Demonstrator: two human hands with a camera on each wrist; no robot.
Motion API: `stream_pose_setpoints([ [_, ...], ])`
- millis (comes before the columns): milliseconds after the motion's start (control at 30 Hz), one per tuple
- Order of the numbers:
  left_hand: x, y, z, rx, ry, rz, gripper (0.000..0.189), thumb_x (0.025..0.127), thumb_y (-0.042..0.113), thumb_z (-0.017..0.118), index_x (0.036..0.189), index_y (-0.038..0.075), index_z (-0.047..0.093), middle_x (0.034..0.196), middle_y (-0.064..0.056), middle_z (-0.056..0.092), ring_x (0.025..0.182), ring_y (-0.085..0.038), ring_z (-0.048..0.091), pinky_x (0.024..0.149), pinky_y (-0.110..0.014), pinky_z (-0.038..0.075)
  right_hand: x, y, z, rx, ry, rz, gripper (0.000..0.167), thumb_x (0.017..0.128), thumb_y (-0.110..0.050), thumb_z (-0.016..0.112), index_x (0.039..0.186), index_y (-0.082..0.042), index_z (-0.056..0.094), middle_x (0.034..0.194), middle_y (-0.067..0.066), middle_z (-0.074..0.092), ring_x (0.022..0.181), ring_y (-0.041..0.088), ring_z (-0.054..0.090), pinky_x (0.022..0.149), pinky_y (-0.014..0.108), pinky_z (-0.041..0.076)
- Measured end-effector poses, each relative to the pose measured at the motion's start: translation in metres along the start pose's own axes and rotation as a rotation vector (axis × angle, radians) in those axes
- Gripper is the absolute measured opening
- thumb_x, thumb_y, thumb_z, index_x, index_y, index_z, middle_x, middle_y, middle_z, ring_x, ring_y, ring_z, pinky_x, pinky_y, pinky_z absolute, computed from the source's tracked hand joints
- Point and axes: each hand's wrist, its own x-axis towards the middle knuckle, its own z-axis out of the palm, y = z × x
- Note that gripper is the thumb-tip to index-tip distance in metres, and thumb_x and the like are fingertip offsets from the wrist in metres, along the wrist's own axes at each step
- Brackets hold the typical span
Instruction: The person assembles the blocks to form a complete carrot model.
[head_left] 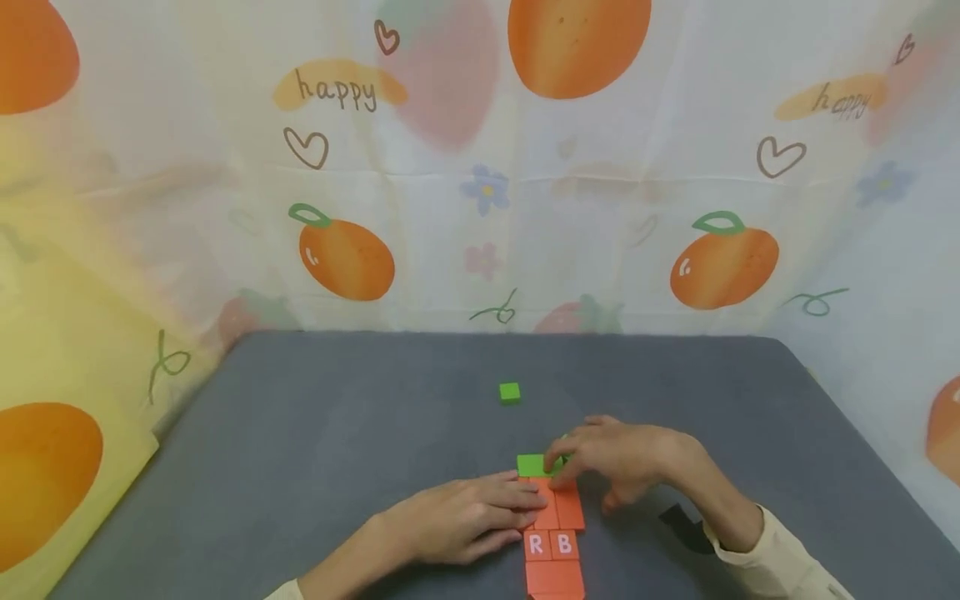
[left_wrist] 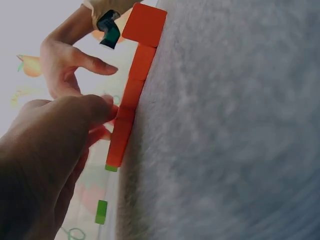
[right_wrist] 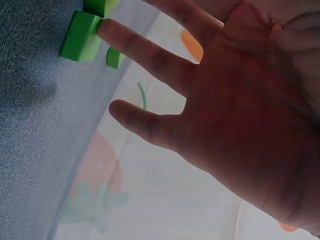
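Note:
Orange blocks [head_left: 570,507] lie joined in a column running away from the near table edge, two of them bearing the white letters R [head_left: 536,546] and B [head_left: 564,546]. Across the far end sits a green block [head_left: 529,465]. My left hand [head_left: 468,518] lies along the column's left side, its fingers stretched over the upper orange pieces. From the right, my right hand [head_left: 630,454] reaches over the green end with fingers spread. In the right wrist view one fingertip touches a green block [right_wrist: 81,36] that stands beside another green piece [right_wrist: 100,7].
Beyond the column, a single green block [head_left: 509,392] stands on the dark grey table [head_left: 337,417]. A fruit-printed curtain [head_left: 540,183] hangs behind the table's far edge and down its sides. A black device [head_left: 686,527] is at the right wrist.

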Motion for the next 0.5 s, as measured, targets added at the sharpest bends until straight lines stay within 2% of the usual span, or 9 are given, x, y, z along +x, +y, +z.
stream_pose_setpoints([
  [133,0.008,-0.01,-0.017,0.061,0.041,0.035,0.034,0.109,0.022,0.056,0.137,0.009,0.07,0.153,-0.006,0.061,0.149,-0.022,0.052,0.126,-0.039,0.038,-0.001,-0.001,-0.002,-0.004,0.012,0.006,0.065,0.078,-0.013,0.092,0.136,-0.034,0.069,0.147,-0.012,0.058,0.14,0.018,0.055,0.121,0.067,0.035],
  [200,0.015,-0.022,-0.03,0.089,0.057,0.01,0.031,0.107,0.019,0.06,0.134,0.009,0.072,0.149,-0.007,0.064,0.146,-0.023,0.055,0.125,-0.041,0.04,-0.001,-0.001,-0.002,0.001,0.01,0.006,0.065,0.079,-0.014,0.091,0.137,-0.034,0.069,0.147,-0.012,0.057,0.141,0.019,0.054,0.121,0.067,0.034],
  [300,0.03,-0.05,-0.049,0.161,0.061,-0.057,0.029,0.103,0.012,0.064,0.131,0.008,0.073,0.143,-0.009,0.069,0.14,-0.025,0.061,0.121,-0.043,0.046,-0.002,0.0,-0.003,0.004,-0.001,0.012,0.063,0.081,-0.015,0.091,0.137,-0.034,0.069,0.147,-0.012,0.057,0.141,0.019,0.054,0.122,0.067,0.033],
  [367,0.04,-0.072,-0.057,0.175,0.003,-0.151,0.034,0.102,0.007,0.064,0.136,0.007,0.07,0.146,-0.009,0.066,0.141,-0.025,0.06,0.119,-0.043,0.048,-0.002,0.001,-0.003,0.003,-0.012,0.015,0.063,0.082,-0.016,0.09,0.138,-0.034,0.068,0.147,-0.013,0.057,0.141,0.018,0.054,0.122,0.067,0.033],
  [433,0.047,-0.091,-0.059,0.134,-0.069,-0.243,0.041,0.103,0.003,0.06,0.144,0.009,0.064,0.153,-0.007,0.06,0.145,-0.025,0.056,0.12,-0.044,0.048,-0.003,0.001,-0.003,-0.005,-0.016,0.01,0.062,0.083,-0.017,0.09,0.138,-0.034,0.068,0.147,-0.013,0.057,0.141,0.018,0.054,0.122,0.068,0.034],
  [500,0.051,-0.104,-0.057,0.089,-0.156,-0.317,0.047,0.105,0.001,0.055,0.15,0.013,0.058,0.159,-0.004,0.055,0.149,-0.024,0.051,0.121,-0.044,0.047,-0.003,0.001,-0.003,-0.009,-0.017,0.004,0.061,0.083,-0.017,0.089,0.138,-0.034,0.068,0.147,-0.012,0.057,0.141,0.019,0.054,0.121,0.068,0.034],
])
